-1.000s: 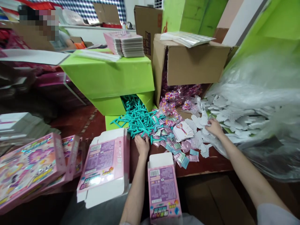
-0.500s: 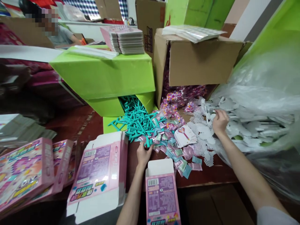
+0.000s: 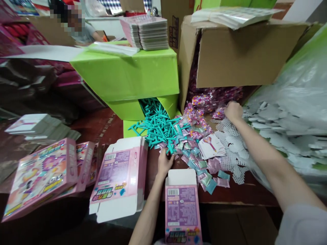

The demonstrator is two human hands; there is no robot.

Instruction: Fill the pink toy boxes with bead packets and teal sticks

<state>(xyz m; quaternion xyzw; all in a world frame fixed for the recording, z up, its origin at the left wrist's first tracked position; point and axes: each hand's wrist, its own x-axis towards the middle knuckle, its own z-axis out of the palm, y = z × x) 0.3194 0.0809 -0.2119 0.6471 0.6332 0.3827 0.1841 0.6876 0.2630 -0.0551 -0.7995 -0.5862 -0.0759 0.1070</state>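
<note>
My left hand point(image 3: 165, 162) is at the near edge of a heap of teal plastic sticks point(image 3: 158, 124), its fingers closed around a teal stick point(image 3: 170, 148). My right hand point(image 3: 233, 112) is closed at the opening of the brown carton, beside a clear bag of coloured beads point(image 3: 219, 113); what its fingers hold is hidden. White mesh pieces point(image 3: 230, 136) lie just below that hand. An upright pink box point(image 3: 182, 207) with its top flap raised stands close to my body. Small pink and teal sachets point(image 3: 203, 170) and a stack of printed cards point(image 3: 211, 146) lie between my hands.
A stack of flattened pink boxes point(image 3: 114, 177) and several filled-out pink boxes point(image 3: 43, 173) are at left. A green carton point(image 3: 127, 76) and a brown carton point(image 3: 237, 54) stand behind. A plastic bag of white pieces point(image 3: 281, 129) lies at right. Another person sits far back left.
My right hand has moved left, from the white pieces to the bead bags at the brown carton. My left hand stays at the teal sticks. The view has shifted.
</note>
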